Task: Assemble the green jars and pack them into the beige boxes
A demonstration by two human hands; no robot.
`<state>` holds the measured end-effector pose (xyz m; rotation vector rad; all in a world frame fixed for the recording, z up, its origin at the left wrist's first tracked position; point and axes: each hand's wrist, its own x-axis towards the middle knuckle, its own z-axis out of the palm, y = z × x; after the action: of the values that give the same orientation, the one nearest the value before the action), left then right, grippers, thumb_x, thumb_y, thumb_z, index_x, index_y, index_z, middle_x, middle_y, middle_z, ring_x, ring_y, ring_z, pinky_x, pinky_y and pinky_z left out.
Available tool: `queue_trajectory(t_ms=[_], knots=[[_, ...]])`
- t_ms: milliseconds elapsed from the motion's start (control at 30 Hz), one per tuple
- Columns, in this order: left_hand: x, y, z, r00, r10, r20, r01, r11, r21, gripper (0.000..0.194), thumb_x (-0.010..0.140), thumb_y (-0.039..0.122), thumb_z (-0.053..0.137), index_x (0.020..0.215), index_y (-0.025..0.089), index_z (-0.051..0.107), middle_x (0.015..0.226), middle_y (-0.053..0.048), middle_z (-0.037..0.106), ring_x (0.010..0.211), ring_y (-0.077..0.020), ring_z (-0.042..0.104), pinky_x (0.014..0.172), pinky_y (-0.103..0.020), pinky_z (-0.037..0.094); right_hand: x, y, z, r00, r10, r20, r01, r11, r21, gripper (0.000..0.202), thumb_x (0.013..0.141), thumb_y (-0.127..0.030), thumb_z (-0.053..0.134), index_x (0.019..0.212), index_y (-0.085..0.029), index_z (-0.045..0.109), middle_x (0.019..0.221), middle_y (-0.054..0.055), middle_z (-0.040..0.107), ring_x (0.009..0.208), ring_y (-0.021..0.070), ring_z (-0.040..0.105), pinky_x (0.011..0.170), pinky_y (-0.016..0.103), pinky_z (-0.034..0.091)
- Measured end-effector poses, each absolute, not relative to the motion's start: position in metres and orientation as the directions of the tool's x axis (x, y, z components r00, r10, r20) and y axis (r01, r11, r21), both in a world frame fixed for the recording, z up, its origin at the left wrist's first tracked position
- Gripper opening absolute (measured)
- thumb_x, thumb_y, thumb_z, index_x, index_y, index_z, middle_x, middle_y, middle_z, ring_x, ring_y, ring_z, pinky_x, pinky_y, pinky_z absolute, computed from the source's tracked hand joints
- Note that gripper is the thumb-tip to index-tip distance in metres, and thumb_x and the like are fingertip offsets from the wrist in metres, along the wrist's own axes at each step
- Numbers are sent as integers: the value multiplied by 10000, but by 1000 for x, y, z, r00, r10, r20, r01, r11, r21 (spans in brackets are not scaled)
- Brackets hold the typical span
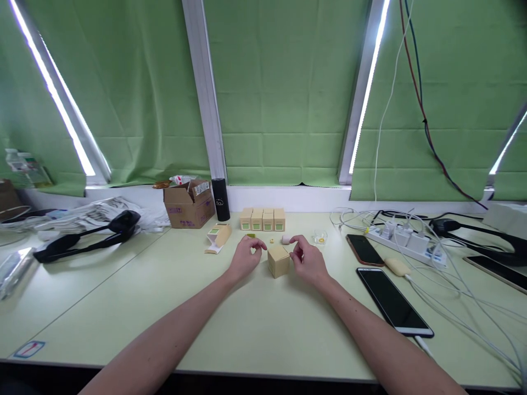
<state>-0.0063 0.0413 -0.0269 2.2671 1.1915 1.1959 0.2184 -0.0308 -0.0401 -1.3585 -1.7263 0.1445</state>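
A small closed kraft cardboard box (pixel 279 262) stands on the table between my two hands. Left of it, my left hand (pixel 246 257) has curved fingers, with the fingertips a little short of the box's edge. My right hand (pixel 307 258) is at the other side, thumb and index finger apart; its fingertips are close to the box, and I cannot tell whether they touch it. Behind the hands lie a pale pink cylinder (pixel 285 240), a tiny yellowish piece (pixel 272 241), a flat olive-green piece (pixel 251 236) and a clear little container (pixel 320 237).
Several matching small boxes (pixel 262 219) stand in a row at the back. An unfolded carton (pixel 218 238), a brown cardboard box (pixel 189 204) and a black cylinder (pixel 220 199) are to the left. Two phones (pixel 394 302), a power strip (pixel 405 241) and loose cables occupy the right.
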Motion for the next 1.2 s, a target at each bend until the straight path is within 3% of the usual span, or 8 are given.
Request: queue_trajectory(t_ms=[167, 267, 500, 667, 867, 1033, 1200], knots=[[-5, 40, -30, 335, 761, 556, 516, -642, 567, 294, 829, 131, 544, 903, 233, 810, 810, -43, 659, 847, -200, 612, 774, -332, 507, 216, -42, -34, -141, 765, 629, 626, 561, -542, 357, 808, -141, 532, 1144, -258, 501, 709, -59, 575, 568, 144, 536, 572, 249, 383], [-4, 39, -30, 351, 763, 544, 520, -641, 564, 277, 821, 127, 559, 903, 230, 802, 838, -46, 664, 872, -211, 622, 783, -348, 511, 215, -44, -33, -198, 751, 630, 640, 586, -497, 408, 782, -130, 543, 1166, -255, 495, 714, -60, 593, 578, 144, 556, 577, 245, 381], [-4, 37, -27, 335, 769, 544, 537, -631, 560, 212, 802, 118, 562, 726, 214, 735, 770, -37, 642, 838, -215, 597, 738, -343, 491, 217, -31, -39, 57, 826, 561, 808, 292, -512, 345, 865, -111, 517, 1172, -266, 512, 757, -37, 663, 632, 176, 607, 569, 256, 303], [-4, 36, -25, 320, 794, 518, 575, -597, 560, 217, 799, 117, 557, 756, 220, 744, 781, -38, 663, 877, -227, 627, 791, -363, 501, 216, -28, -44, 69, 894, 443, 864, 168, -474, 388, 831, -64, 566, 1160, -269, 538, 742, -22, 679, 635, 186, 596, 575, 266, 254], [-4, 36, -28, 369, 788, 493, 606, -606, 515, 205, 788, 139, 587, 767, 232, 769, 802, -62, 701, 891, -264, 662, 745, -365, 525, 213, -28, -51, 20, 945, 325, 904, 122, -411, 305, 840, -142, 645, 1110, -267, 578, 808, 33, 722, 678, 227, 632, 600, 284, 248], [-2, 32, -27, 434, 820, 372, 635, -572, 519, 179, 758, 148, 603, 772, 200, 774, 762, -72, 719, 756, -250, 667, 653, -338, 505, 213, -28, -50, 20, 951, 308, 909, 111, -401, 226, 915, -169, 584, 1124, -255, 584, 849, 56, 733, 733, 229, 652, 598, 282, 259], [-2, 27, -21, 473, 834, 284, 679, -551, 486, 170, 754, 157, 605, 783, 189, 769, 802, -74, 736, 834, -245, 681, 699, -309, 499, 212, -28, -45, 38, 981, 191, 917, 41, -396, 181, 968, -226, 522, 1134, -242, 593, 920, 56, 738, 799, 210, 663, 601, 275, 277]])
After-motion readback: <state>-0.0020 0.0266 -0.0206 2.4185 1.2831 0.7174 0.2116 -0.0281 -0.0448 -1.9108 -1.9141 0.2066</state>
